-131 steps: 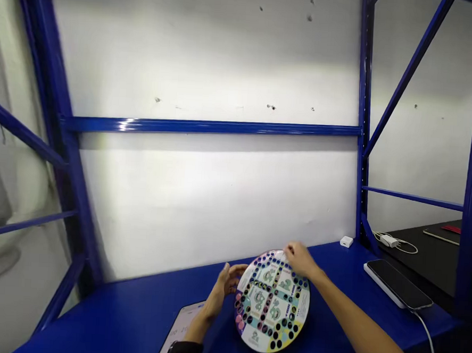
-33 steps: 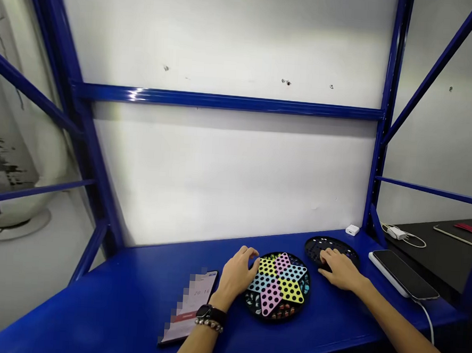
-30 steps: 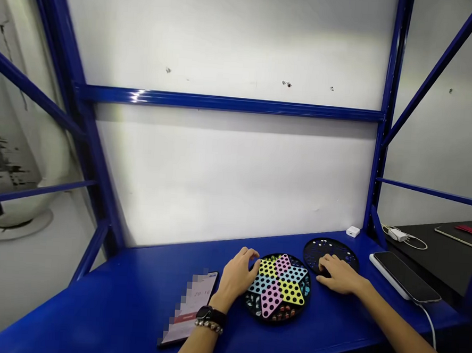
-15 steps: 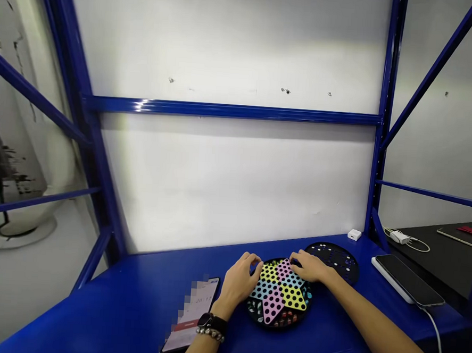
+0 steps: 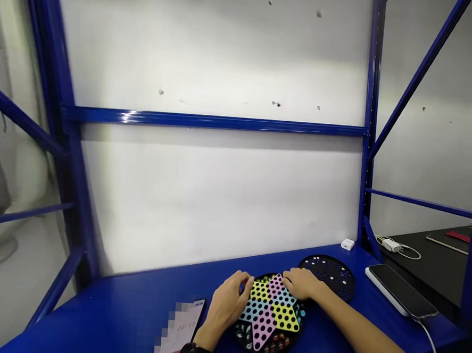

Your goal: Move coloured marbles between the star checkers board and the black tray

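Chinese checkers board [image 5: 269,319] on the blue tabletop [image 5: 91,322], with two hands on it.

I can see the bright star [image 5: 285,317] sitting on its round black base [image 5: 242,341], and a second black disc [image 5: 328,275] lying just beside it on the right. The left hand [image 5: 226,309] is half curled, touching the board's edge. The right hand [image 5: 301,283] lies flat against the pink tip [image 5: 276,281]. Neither hand seems to grip anything.

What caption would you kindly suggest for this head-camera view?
Left hand and right hand rest on a star-patterned Chinese checkers board on a blue steel shelf.
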`<act>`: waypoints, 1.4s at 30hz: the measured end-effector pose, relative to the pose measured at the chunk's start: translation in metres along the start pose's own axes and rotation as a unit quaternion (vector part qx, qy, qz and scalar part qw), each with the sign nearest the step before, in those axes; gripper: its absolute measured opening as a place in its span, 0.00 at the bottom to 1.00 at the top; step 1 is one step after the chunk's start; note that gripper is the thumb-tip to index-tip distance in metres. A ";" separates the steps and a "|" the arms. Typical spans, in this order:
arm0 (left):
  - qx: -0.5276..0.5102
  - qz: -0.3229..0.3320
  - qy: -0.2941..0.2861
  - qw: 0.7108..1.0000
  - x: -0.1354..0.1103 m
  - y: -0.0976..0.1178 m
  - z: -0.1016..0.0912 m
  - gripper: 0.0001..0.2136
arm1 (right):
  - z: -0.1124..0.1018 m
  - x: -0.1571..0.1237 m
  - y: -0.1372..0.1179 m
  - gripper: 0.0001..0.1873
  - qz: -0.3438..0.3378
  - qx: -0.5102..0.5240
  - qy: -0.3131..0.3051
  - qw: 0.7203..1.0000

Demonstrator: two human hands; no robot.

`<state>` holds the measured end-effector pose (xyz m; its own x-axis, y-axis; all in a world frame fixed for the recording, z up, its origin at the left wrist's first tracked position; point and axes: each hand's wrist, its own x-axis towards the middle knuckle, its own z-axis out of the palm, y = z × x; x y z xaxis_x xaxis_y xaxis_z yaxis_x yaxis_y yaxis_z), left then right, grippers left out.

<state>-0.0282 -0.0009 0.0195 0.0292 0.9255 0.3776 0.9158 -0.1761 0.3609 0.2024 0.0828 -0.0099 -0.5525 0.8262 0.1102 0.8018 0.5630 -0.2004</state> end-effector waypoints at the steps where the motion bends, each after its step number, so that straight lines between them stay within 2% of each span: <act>1: 0.000 0.001 0.002 1.000 0.000 -0.001 0.000 0.17 | 0.001 0.000 0.000 0.24 -0.003 -0.005 0.000 1.000; 10: -0.001 0.003 0.007 1.000 0.000 0.000 -0.001 0.18 | 0.000 0.000 -0.003 0.29 0.025 -0.013 -0.003 1.000; 18: 0.002 0.001 -0.008 1.000 -0.001 0.002 -0.004 0.19 | 0.006 -0.002 0.002 0.26 0.061 0.033 0.026 0.997; 26: -0.011 0.010 -0.007 1.000 0.000 0.000 -0.003 0.21 | 0.010 -0.002 0.003 0.26 0.057 0.043 0.047 0.996; 31: -0.029 0.012 -0.006 0.999 -0.001 0.002 -0.005 0.21 | 0.019 0.007 0.012 0.27 0.063 0.139 0.107 0.983; 35: -0.032 0.016 -0.001 0.999 -0.001 0.002 -0.005 0.21 | 0.012 0.014 0.032 0.30 0.130 0.236 0.177 0.947; 38: -0.041 0.018 0.001 0.999 -0.001 0.002 -0.004 0.21 | 0.003 0.006 0.053 0.30 0.176 0.183 0.197 0.947; 42: -0.047 0.018 -0.002 0.999 0.000 0.001 -0.003 0.22 | -0.001 -0.011 0.069 0.24 0.188 0.069 0.144 0.969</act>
<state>-0.0282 -0.0020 0.0224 0.0636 0.9194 0.3882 0.8720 -0.2404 0.4264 0.2635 0.1125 -0.0241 -0.1254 0.9554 0.2675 0.8854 0.2294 -0.4042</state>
